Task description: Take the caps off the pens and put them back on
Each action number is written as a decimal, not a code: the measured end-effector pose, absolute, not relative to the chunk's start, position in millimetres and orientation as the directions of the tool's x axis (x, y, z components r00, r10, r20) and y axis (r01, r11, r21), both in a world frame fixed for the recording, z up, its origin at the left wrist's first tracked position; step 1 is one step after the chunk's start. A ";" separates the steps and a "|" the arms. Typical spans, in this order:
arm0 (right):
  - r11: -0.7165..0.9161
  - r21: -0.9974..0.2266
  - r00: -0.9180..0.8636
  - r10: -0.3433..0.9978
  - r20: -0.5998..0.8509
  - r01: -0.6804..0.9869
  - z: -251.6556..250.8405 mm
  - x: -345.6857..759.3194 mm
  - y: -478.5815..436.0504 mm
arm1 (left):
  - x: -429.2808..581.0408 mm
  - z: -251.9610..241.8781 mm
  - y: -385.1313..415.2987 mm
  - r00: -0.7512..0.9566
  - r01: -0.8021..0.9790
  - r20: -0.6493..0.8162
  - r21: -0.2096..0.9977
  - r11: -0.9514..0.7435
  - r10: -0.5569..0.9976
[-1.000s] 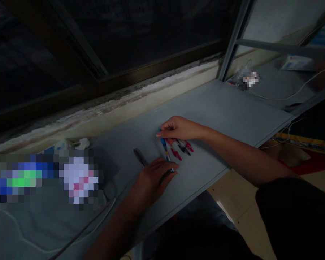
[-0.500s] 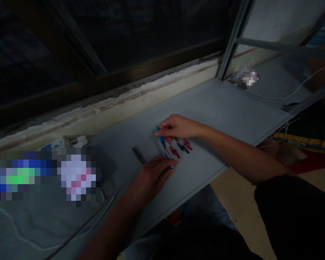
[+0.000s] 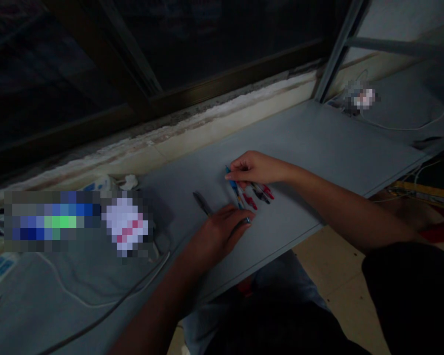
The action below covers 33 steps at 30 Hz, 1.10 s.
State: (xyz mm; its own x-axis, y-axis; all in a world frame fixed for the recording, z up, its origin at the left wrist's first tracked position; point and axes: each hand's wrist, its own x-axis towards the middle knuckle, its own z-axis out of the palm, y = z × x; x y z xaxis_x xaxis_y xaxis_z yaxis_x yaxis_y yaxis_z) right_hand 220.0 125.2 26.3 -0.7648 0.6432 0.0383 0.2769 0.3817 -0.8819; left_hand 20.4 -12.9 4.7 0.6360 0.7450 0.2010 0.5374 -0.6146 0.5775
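Two hands lie on a grey worktop (image 3: 318, 133). The right hand (image 3: 257, 167) pinches a blue pen (image 3: 234, 188) near its upper end, with the fingers (image 3: 240, 172) closed on it. Red and black pens (image 3: 261, 193) lie just beside it. The left hand (image 3: 218, 234) rests close by, fingers curled together, near a dark pen (image 3: 202, 203); I cannot tell if it holds something.

No writing can be read on the pens (image 3: 252, 194) or elsewhere.
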 end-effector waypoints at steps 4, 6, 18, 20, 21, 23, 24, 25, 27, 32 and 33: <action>0.389 -0.883 -0.786 0.618 0.038 0.264 26.9 220.5 124.4 | 20.6 3.1 -13.8 0.629 0.541 0.211 0.571 -0.617 0.748; 0.382 -0.888 -0.794 0.607 0.033 0.255 27.2 220.7 124.3 | 20.6 2.8 -14.8 0.633 0.545 0.212 0.561 -0.623 0.745; 0.471 -0.806 -0.685 0.720 0.116 0.359 14.6 219.8 137.4 | 18.3 2.6 -10.1 0.550 0.617 0.298 0.484 -0.620 0.780; 0.540 -0.745 -0.691 0.707 0.149 0.392 14.0 218.6 137.1 | 15.4 3.2 -7.7 0.443 0.718 0.336 0.421 -0.553 0.831; 0.568 -0.709 -0.694 0.703 0.155 0.418 13.5 217.8 136.9 | 13.7 4.5 -6.8 0.357 0.790 0.350 0.381 -0.480 0.866; 0.601 -0.645 -0.690 0.707 0.153 0.472 12.0 216.4 136.7 | 9.9 8.8 -5.8 0.160 0.923 0.324 0.284 -0.258 0.932; 0.606 -0.623 -0.683 0.714 0.153 0.495 11.3 216.1 136.7 | 7.8 11.4 -5.8 0.077 0.964 0.271 0.225 -0.141 0.960; 0.607 -0.609 -0.673 0.723 0.157 0.511 11.1 216.1 136.7 | 5.5 13.9 -5.8 0.019 0.986 0.190 0.162 -0.050 0.982; 0.605 -0.601 -0.642 0.743 0.191 0.522 12.2 217.1 136.4 | 1.0 17.2 -5.7 -0.021 0.997 0.017 0.080 0.020 1.000; 0.653 -0.598 -0.676 0.698 0.236 0.465 22.2 220.6 129.8 | -4.9 12.5 -1.2 0.069 0.951 0.015 0.302 -0.070 0.997; 0.665 -0.603 -0.705 0.672 0.226 0.441 24.1 220.4 127.2 | -4.1 10.5 -0.2 0.084 0.919 0.053 0.381 -0.098 0.995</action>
